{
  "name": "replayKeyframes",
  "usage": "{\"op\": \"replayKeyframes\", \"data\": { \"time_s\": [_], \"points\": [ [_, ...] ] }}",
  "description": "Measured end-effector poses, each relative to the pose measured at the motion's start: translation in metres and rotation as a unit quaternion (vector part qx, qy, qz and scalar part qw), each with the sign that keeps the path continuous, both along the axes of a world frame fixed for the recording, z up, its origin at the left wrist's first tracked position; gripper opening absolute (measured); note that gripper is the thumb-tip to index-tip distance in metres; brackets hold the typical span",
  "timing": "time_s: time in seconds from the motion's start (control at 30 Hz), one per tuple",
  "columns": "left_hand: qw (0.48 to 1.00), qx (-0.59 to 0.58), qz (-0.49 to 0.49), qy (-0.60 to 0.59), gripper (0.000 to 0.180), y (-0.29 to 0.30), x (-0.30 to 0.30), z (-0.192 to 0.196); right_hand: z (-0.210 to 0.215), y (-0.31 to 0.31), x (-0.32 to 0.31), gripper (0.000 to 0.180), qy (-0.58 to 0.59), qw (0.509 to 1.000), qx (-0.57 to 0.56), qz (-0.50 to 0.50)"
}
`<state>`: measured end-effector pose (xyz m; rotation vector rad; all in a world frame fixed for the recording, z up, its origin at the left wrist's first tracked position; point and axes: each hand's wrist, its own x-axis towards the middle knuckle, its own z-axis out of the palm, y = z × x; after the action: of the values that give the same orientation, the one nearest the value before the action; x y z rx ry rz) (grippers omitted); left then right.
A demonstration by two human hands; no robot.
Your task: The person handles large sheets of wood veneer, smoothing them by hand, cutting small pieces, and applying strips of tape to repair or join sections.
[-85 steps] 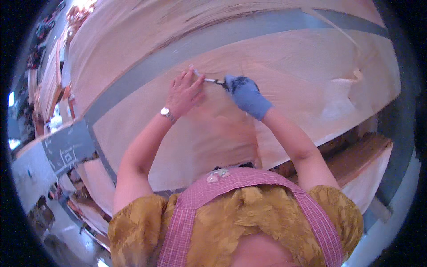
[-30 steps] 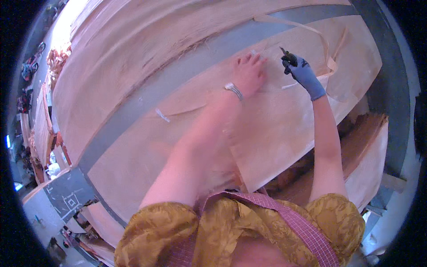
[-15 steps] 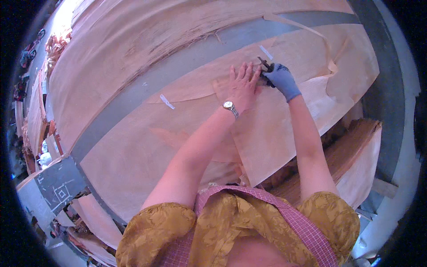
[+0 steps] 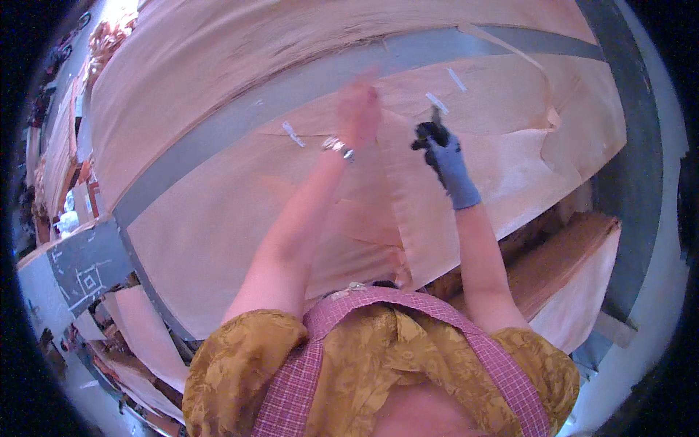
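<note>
Pale pinkish wood veneer sheets (image 4: 269, 226) lie over each other on the bench in front of me. My left hand (image 4: 358, 113), bare with a wristwatch (image 4: 338, 148) on the wrist, is over the far part of the sheets; motion smears its fingers. My right hand (image 4: 444, 160), in a blue-grey glove with dark fingertips, is closed round a small dark hand tool (image 4: 435, 116) whose exact kind I cannot make out. The tool's tip meets a short white tape strip (image 4: 438, 103). Another tape strip (image 4: 456, 80) lies just beyond it, and a third strip (image 4: 293, 134) to the left.
Beyond a grey strip of bench top (image 4: 196, 156) rises a large veneer stack (image 4: 240, 51) with ragged edges. A curled veneer offcut (image 4: 552, 116) lies at right. Below the bench's near right side is a stack of brown-edged sheets (image 4: 561, 269). Grey metal (image 4: 91, 262) stands at left.
My left hand has lifted from lying flat on the veneer and moved left. My right hand has drawn back slightly with the tool. A new white strip shows at its tip. The view has shifted.
</note>
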<state>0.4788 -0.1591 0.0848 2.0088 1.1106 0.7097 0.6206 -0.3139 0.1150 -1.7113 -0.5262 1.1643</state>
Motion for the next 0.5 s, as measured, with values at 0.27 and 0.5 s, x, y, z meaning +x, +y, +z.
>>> {"op": "replayKeyframes", "data": {
  "time_s": [0.27, 0.5],
  "points": [
    [0.952, 0.256, -0.099, 0.134, 0.043, -0.052, -0.104, -0.012, -0.037, 0.045, -0.090, 0.018, -0.010, 1.000, 0.001, 0.009],
    [0.931, 0.273, -0.158, 0.182, 0.051, -0.053, -0.107, -0.020, -0.047, 0.039, -0.069, 0.023, -0.472, 0.855, 0.014, 0.215]
  ]
}}
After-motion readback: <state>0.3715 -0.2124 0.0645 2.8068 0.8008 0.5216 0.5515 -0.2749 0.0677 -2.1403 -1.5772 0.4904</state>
